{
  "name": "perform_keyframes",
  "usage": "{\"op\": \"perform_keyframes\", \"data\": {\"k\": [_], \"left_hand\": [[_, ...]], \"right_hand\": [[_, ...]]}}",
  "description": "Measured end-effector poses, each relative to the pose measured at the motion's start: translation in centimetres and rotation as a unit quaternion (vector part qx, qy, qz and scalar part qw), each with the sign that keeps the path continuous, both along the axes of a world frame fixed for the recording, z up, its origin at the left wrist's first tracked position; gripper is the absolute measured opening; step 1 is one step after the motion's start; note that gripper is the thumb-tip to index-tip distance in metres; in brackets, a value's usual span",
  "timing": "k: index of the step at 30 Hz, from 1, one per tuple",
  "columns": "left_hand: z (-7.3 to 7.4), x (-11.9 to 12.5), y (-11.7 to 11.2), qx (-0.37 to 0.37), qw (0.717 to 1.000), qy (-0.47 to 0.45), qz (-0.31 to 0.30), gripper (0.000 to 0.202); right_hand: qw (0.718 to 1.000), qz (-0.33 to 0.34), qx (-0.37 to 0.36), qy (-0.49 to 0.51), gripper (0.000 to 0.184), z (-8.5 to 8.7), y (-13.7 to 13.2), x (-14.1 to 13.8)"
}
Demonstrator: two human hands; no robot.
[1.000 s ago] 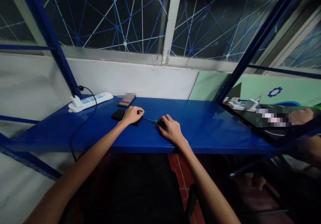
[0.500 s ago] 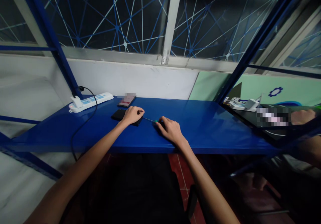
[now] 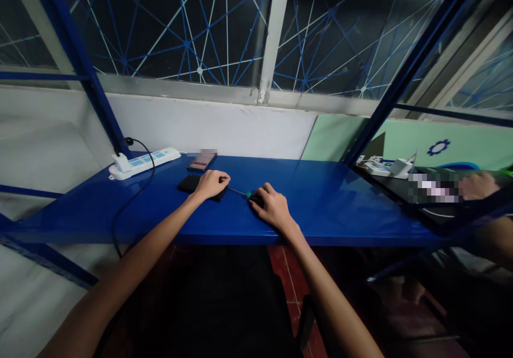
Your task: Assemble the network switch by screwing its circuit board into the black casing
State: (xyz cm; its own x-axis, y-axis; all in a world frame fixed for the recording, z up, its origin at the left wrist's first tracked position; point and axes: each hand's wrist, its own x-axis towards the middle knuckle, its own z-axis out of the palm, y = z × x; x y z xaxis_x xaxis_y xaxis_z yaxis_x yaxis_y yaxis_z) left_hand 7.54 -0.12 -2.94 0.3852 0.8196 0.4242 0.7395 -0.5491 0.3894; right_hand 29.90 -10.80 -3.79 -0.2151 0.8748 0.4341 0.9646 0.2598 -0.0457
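My right hand is closed around the black and green handle of a screwdriver. Its thin metal shaft points left, toward my left hand. That hand lies over a flat black rectangular object on the blue table, its thumb and forefinger pinched together close to the shaft's tip. Whatever sits between those fingertips is too small to make out, and the hand covers the middle of the black object. Behind it lies a phone with its screen lit.
A white power strip with a plugged-in black cable stands at the back left of the blue table. Blue metal posts rise on both sides. At the right, another person's hand rests by a dark work surface.
My right hand's fingers and thumb have shifted on the screwdriver handle, showing more of its black part. My left hand stays put. The other person's hand has moved slightly left.
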Motion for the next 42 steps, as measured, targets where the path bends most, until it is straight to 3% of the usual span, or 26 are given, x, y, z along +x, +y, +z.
{"op": "perform_keyframes", "data": {"k": [8,16,29,42], "left_hand": [[0.1,-0.03,0.05,-0.004,1.0,-0.003,-0.002,0.023],[0.11,0.06,0.02,-0.004,1.0,0.0,0.007,0.022],[0.1,-0.01,0.06,-0.007,1.0,-0.004,-0.003,0.024],[0.14,0.0,-0.01,-0.003,1.0,0.0,0.001,0.023]], "right_hand": [[1.0,0.015,-0.013,0.011,0.023,-0.19,0.22,0.05],[0.998,0.042,-0.007,0.037,0.03,-0.16,0.18,0.08],[1.0,-0.009,-0.013,-0.01,0.038,0.13,0.02,-0.01],[1.0,0.006,-0.017,-0.003,0.027,0.26,0.0,-0.17]]}}
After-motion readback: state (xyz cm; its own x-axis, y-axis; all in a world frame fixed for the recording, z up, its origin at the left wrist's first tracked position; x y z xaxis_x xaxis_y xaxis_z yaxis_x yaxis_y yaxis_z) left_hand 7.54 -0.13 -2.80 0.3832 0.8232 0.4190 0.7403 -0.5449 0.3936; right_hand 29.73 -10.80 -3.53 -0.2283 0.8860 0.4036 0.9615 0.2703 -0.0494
